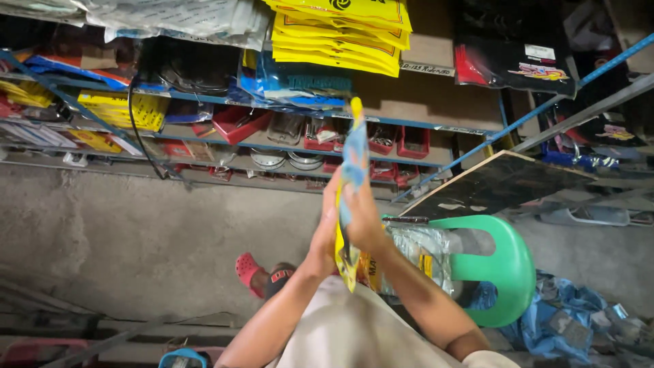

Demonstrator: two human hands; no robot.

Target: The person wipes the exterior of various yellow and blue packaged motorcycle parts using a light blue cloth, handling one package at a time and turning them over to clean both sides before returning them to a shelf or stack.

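Left hand (323,232) and right hand (363,219) pressed flat together, sandwiching a yellow-blue packet (352,157) edge-on between the palms. Packet's long axis runs 12 to 6, top poking out at 12 toward the shelves (409,126); green chair (507,262) at 3.

Open concrete floor (136,232) to the left, free for passage between the near clutter and the far shelves (286,146). Crowded to the right by a green chair (507,266) piled with plastic bags (419,255), just beside the hands. A dark board (497,182) leaning across the far right, blocking reach toward the racks there. Blue cloth (565,320) heaped on the near right floor. A red sandal (248,269) near, underfoot. Yellow packets (340,34) stacked overhead, far above the raised packet (353,157).
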